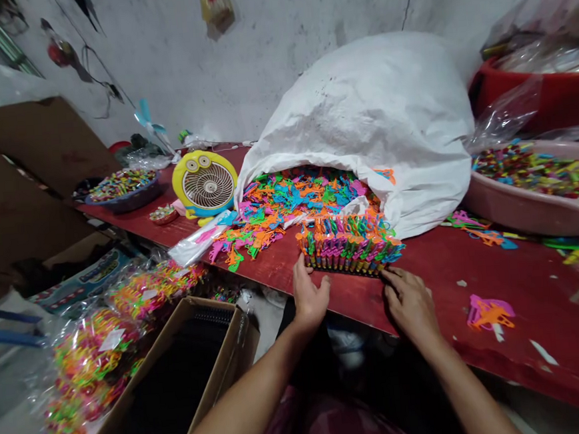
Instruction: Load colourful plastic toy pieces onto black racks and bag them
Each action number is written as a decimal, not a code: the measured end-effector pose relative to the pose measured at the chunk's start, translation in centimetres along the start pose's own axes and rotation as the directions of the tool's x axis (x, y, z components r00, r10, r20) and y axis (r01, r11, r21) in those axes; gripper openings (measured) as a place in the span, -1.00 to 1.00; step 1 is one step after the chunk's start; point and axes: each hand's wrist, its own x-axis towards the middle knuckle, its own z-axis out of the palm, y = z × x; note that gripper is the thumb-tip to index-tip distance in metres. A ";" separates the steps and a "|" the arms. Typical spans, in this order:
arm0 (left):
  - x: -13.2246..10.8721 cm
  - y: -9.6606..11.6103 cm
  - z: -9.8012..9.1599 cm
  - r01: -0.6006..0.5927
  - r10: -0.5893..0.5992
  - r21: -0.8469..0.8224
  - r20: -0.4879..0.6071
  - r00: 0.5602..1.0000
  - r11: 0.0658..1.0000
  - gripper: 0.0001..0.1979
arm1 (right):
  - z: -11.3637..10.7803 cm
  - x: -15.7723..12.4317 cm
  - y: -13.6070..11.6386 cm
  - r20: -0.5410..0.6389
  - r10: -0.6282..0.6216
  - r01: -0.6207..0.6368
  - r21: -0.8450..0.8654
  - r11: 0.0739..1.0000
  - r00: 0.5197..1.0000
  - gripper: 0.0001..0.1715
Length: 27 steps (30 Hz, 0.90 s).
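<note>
A black rack [344, 270] packed with rows of small bright plastic pieces [349, 242] sits at the front of the red table. My left hand [310, 295] grips its left end, thumb held away from the fingers. At the right front corner, the fingers of my right hand [409, 300] are closed on the rack's edge. Just behind it, loose plastic pieces [288, 200] in pink, orange, green and blue spill from the mouth of a big white sack [370, 97].
A yellow fan [205, 183] and a blue basin [132, 201] stand left. A pink tub [534, 204] is at right, with loose pieces [490, 311] nearer me. Below the red table [444, 265] are a cardboard box [203, 391] and filled clear bags [89, 346].
</note>
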 end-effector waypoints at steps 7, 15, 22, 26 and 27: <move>4.2 -2.2 -0.3 -0.060 0.060 -0.005 0.119 0.991 0.998 -0.01 | -1.1 -2.1 -2.8 0.064 -0.065 0.074 -0.158 0.985 0.996 -0.61; 3.1 -2.1 0.3 -0.056 0.074 -0.136 0.133 0.988 0.989 -0.12 | -0.5 -3.9 -6.5 0.092 -0.186 0.199 -0.172 0.965 0.978 -0.57; -1.4 0.9 -0.6 0.021 0.049 -0.232 0.292 0.955 0.973 -0.03 | 0.5 -4.9 -7.9 0.064 -0.216 0.214 0.037 0.976 0.974 -0.33; -2.3 2.5 -1.2 0.001 0.032 -0.111 0.302 0.953 0.994 0.07 | 0.5 -4.9 -8.5 0.054 -0.214 0.202 0.179 0.963 0.975 -0.48; -2.3 2.6 -1.1 -0.014 0.034 -0.074 0.275 0.961 0.997 0.07 | 0.5 -4.8 -8.6 0.058 -0.214 0.199 0.198 0.960 0.975 -0.51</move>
